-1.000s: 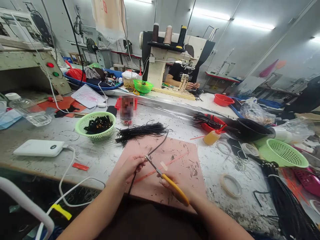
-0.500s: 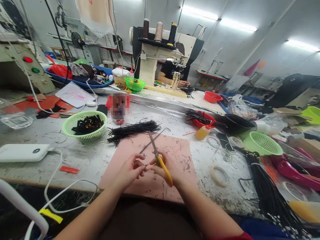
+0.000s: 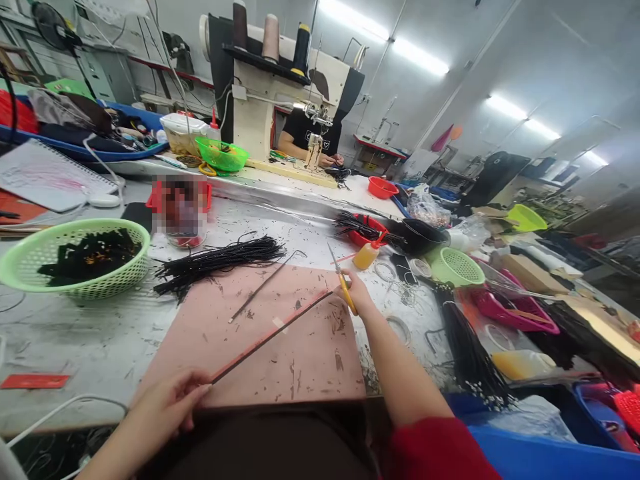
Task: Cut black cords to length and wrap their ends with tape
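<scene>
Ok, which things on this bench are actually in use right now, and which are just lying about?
In use:
left hand pinching one end of the cord
right hand at the other end, holding the yellow scissors
pink mat underneath
black cord bundle

Lying about:
green basket
glue bottle
tape ring
red strip

Yellow-handled scissors point(image 3: 345, 288), black cord point(image 3: 273, 333) lying over a pink mat point(image 3: 300, 353), light green basket point(image 3: 75, 267), bright red sleeve point(image 3: 440, 447) showing.
</scene>
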